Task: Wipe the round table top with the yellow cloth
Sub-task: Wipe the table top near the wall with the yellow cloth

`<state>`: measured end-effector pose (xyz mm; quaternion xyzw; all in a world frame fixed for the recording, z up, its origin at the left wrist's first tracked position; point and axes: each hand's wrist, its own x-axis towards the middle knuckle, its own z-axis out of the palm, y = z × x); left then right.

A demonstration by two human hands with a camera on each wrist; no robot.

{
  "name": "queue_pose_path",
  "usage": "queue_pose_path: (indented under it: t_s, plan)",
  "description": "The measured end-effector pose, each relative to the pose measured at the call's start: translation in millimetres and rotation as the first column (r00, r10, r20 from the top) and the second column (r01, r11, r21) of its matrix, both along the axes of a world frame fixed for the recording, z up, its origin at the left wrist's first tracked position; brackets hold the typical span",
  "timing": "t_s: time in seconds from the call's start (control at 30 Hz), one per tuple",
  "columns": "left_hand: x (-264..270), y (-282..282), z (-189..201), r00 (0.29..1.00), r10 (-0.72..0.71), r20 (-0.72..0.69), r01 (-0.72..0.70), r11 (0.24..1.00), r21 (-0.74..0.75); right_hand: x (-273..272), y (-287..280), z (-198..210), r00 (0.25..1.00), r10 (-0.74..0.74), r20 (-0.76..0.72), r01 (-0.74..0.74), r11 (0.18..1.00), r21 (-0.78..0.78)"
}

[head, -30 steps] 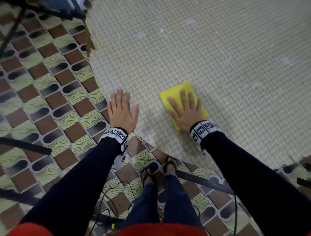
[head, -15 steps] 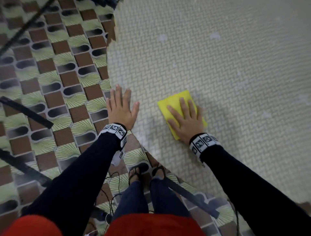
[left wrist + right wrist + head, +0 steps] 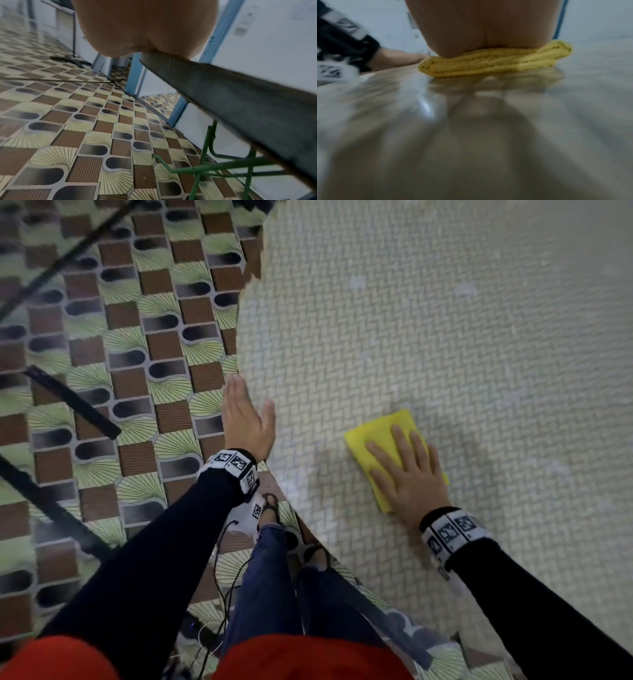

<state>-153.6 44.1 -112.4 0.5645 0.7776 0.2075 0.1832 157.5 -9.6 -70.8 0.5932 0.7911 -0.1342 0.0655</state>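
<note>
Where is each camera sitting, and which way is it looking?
Head: on the person's head, looking down at the round table top, both hands, dark sleeves, legs.
Left wrist: under the left hand, looking along the table's edge at patterned floor tiles and green table legs.
Right wrist: behind the right hand, low over the table, facing the yellow cloth it presses.
Shared: head and right wrist both show the cloth; the left hand shows in all three.

Patterned brown-and-cream floor tiles (image 3: 102,371); black cables (image 3: 226,587) by sandalled feet (image 3: 270,508); green metal frame (image 3: 205,167); blue door frame (image 3: 135,75).
</note>
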Motion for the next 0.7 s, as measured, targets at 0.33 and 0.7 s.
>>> queue_pose_path:
  t_s: [0.33,0.7]
  plan:
    - [-16,22,3,0.989,0.114,0.100,-0.116,0.993,0.018,-122,57,-9,0.980,-0.159,-0.116,0.170,0.981,0.097]
    - [-32,29,-3,0.988,0.011,0.152,0.001,0.997,-0.081,-87,55,-6,0.963,-0.267,-0.025,0.266,0.963,-0.041]
